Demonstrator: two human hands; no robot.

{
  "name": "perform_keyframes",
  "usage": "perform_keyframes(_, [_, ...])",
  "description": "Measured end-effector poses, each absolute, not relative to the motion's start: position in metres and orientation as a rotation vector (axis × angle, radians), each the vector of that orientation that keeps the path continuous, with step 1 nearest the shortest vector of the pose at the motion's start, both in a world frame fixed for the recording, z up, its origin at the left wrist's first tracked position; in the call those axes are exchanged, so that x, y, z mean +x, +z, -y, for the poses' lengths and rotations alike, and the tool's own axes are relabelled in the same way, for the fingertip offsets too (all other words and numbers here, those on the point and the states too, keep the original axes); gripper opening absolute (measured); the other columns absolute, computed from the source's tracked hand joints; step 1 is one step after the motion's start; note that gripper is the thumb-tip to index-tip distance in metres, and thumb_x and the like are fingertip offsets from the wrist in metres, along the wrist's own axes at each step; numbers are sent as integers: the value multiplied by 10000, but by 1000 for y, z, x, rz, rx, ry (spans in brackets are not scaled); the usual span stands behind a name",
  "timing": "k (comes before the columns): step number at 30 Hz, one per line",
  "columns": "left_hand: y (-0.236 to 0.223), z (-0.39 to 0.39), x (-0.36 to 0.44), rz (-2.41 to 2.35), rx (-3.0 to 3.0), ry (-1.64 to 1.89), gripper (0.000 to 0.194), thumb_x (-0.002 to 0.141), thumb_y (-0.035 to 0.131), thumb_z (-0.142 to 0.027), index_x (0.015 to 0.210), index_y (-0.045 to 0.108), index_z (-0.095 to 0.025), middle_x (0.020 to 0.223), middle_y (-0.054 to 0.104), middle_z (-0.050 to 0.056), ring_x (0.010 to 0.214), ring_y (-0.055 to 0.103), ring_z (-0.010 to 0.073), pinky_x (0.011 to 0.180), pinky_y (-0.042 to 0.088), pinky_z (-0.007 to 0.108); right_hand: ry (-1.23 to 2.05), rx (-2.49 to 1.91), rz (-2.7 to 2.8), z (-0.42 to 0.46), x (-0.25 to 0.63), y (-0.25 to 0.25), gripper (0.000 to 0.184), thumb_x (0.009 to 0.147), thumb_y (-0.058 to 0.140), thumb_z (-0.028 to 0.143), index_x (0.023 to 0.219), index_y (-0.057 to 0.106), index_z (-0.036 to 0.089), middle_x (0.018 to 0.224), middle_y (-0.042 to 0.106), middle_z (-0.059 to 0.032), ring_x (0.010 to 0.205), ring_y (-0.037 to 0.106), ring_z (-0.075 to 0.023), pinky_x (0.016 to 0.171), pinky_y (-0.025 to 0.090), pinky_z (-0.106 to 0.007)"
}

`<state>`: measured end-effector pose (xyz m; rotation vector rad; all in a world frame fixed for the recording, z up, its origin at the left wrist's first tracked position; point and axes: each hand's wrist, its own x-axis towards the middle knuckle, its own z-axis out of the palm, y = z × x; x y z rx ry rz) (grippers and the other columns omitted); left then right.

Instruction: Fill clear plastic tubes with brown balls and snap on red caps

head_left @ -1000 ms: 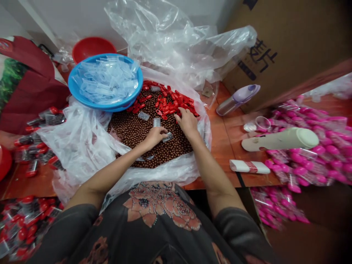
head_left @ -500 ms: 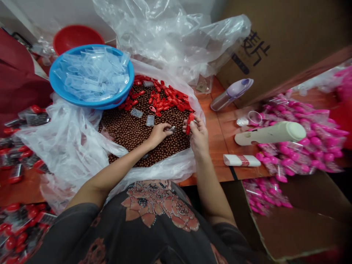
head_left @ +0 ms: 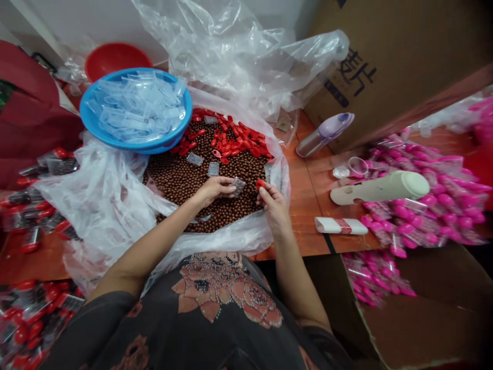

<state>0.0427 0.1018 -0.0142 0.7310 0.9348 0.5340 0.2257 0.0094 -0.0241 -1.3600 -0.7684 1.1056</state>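
Observation:
My left hand pinches a small clear plastic container by its near end, just above a heap of brown balls. To its right, my right hand grips a red plastic cap between thumb and fingers. A short gap separates the container from the cap. The balls lie in an opened white plastic bag. On the far side of the heap are many loose red caps. Two small flat clear pieces rest on the balls, one of them a clear packet.
A blue basin of clear plastic containers stands at the back left, before a red basin. To the right are a purple-topped bottle, a pale green flask, a tissue pack, pink-capped tubes and a large carton.
My left hand has drawn slightly left, and the clear container now shows tilted upward in its fingers. My right hand has lowered the red cap and turned it.

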Motion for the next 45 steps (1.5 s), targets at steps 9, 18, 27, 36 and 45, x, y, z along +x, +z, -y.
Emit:
perform_keyframes(9, [4,-71,16,-870,932,537,304,620,779,-123,920,734,-122,822,707,31,725,621,116,711,510,259,993,-1366,1186,-28,195,3,520,702,782,403,1144,555,249,869,651,17,820,622,-156,802,521,-332])
perform_keyframes(18, [-6,-64,16,-838,1038,511,355,643,762,-138,994,717,-130,924,718,42,815,627,137,829,492,319,1030,-1371,1083,-16,188,0,466,743,735,330,1174,567,274,910,646,16,838,626,-153,852,526,-346])
perform_keyframes(27, [-7,-60,15,-708,854,435,363,674,766,-155,1028,691,-129,995,709,91,831,648,141,758,530,294,604,-1877,1125,70,281,47,393,746,701,465,1072,657,249,960,672,-33,880,631,-222,875,503,-449])
perform_keyframes(36, [9,-47,14,-689,843,390,366,711,755,-174,1069,688,-143,1091,692,99,885,643,158,762,566,329,399,-2099,1271,109,284,47,530,876,521,506,1335,562,243,1176,629,-126,1106,590,-292,896,492,-475])
perform_keyframes(45, [16,-30,-1,-788,960,550,370,716,761,-262,1054,675,-134,982,699,70,814,645,141,742,572,314,1022,-1479,1230,34,196,17,293,912,560,403,1152,652,261,961,690,-25,746,604,-139,685,517,-303])
